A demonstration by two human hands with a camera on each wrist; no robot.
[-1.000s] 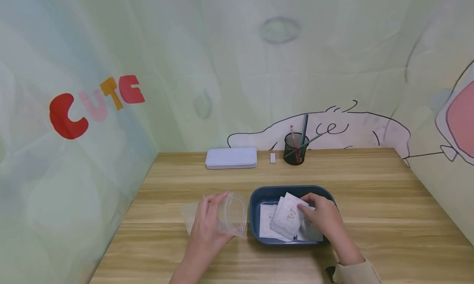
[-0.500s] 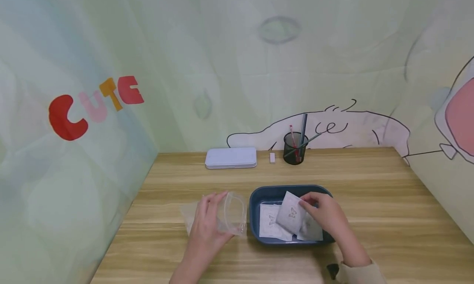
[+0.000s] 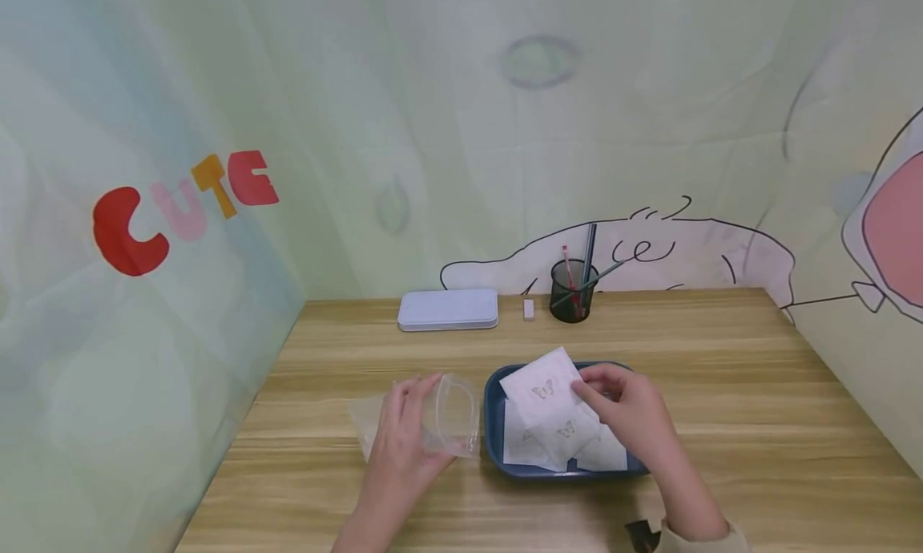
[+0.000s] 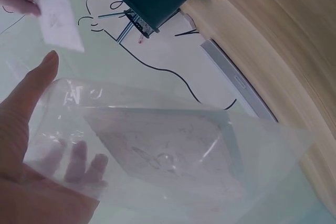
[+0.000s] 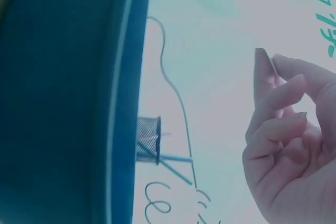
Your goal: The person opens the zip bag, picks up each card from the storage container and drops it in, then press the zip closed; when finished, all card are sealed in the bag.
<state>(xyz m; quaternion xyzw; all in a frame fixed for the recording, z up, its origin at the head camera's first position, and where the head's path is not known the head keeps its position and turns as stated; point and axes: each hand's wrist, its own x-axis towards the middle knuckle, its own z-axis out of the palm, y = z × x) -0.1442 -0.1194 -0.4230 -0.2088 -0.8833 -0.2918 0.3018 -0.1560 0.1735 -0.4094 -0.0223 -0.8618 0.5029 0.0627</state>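
In the head view my left hand (image 3: 400, 441) grips a clear plastic bag (image 3: 456, 417) by its mouth, thumb and fingers holding it spread toward the bin. Through the film, the left wrist view shows a pale square packet (image 4: 163, 140) inside the bag. My right hand (image 3: 638, 413) pinches a white square packet (image 3: 539, 383) with a butterfly print by its right edge, raised over the dark blue bin (image 3: 493, 425). Several similar packets (image 3: 517, 450) lie in the bin beneath it. The right wrist view catches the pinched packet edge-on between thumb and fingertips.
Along the table's back edge stand a pale flat pencil case (image 3: 449, 309), a small white eraser (image 3: 529, 310) and a black mesh cup (image 3: 570, 292) with pencils. A small black object (image 3: 640, 534) is beside the right sleeve. Printed fabric walls enclose the wooden table (image 3: 324, 361).
The packet in my right hand has risen from among the others and shifted left and away, toward the bin's far rim. My left hand and the bag stay in place.
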